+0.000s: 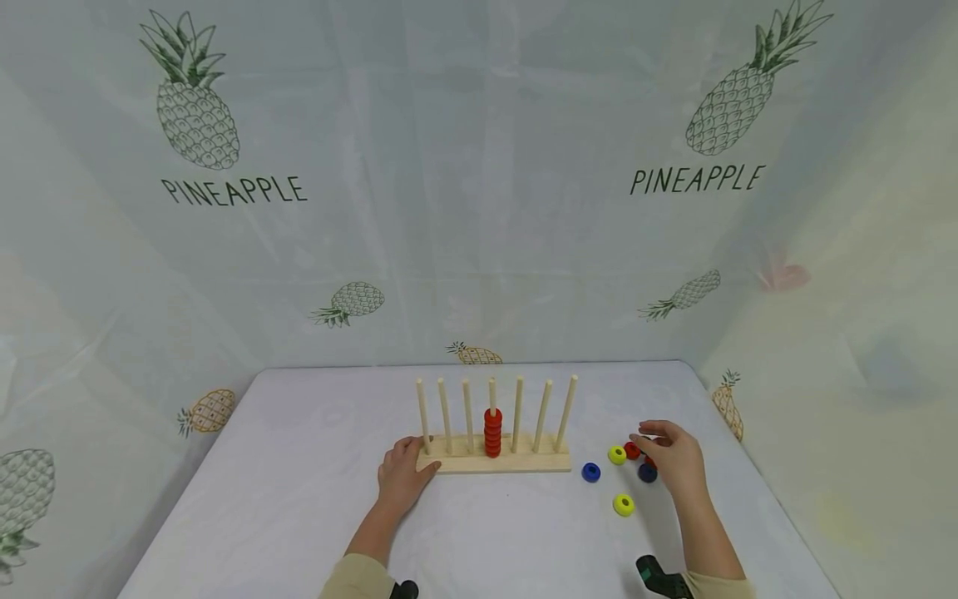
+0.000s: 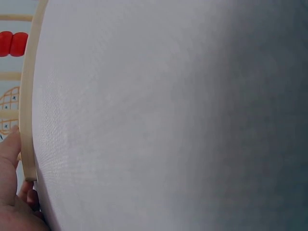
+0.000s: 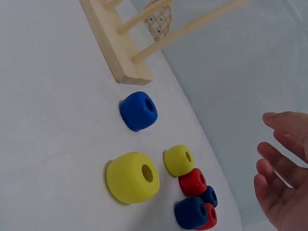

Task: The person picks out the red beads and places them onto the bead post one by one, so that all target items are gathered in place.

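A wooden peg stand with several upright pegs stands on the table. Several red beads are stacked on its middle peg. My left hand grips the left end of the base, thumb at the front; in the left wrist view the thumb lies against the wood. Above the loose beads at the right, my right hand hovers with loosely bent fingers and nothing visible between them. Below it lie a red bead, a dark blue bead and a yellow bead, with others partly hidden.
A blue bead lies just right of the stand. Nearer the front is another yellow bead. The table has a white cover, and a pineapple-printed curtain hangs behind and at the sides.
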The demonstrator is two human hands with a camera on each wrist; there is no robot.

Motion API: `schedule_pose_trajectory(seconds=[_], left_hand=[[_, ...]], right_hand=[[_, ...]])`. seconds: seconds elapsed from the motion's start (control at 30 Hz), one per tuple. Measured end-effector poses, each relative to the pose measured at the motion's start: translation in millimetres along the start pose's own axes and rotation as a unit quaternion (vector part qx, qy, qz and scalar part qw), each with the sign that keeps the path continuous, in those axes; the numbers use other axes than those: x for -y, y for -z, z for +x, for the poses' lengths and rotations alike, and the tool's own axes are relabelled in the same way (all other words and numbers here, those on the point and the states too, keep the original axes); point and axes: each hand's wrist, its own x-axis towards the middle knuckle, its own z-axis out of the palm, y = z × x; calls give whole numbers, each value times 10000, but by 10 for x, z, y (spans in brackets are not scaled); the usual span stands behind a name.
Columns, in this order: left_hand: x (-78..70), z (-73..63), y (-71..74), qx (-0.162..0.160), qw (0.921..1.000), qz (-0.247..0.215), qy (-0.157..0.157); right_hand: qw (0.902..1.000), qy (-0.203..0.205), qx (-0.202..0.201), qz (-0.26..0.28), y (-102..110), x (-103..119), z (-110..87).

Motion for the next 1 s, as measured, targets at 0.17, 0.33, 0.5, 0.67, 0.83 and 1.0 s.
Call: schedule_pose_trajectory(seconds=[0.17,0.33,0.5,0.67,0.83,1.0], left_hand=[[-3,6,1,30,10000,-6,18],[1,11,-4,25,10000,16,6],[0,6,-5,-7,10000,0,-13],[-8,3,-2,-17,10000,12,-26],[-24,-10,8,7,10000,28,13],[-46,-17,23,-20,10000,-1,11]], right_hand=[[9999,-82,35,-51,-37,-104,29],[9999,-22,20,-102,-62,-191,44],[9999,42,-35,-101,-86,-254,51],[10000,-19,42,-5,-106,-288,47],[9998,42,195,-87,-130,-354,64],[9995,100,267,-147,-153,-409,94]])
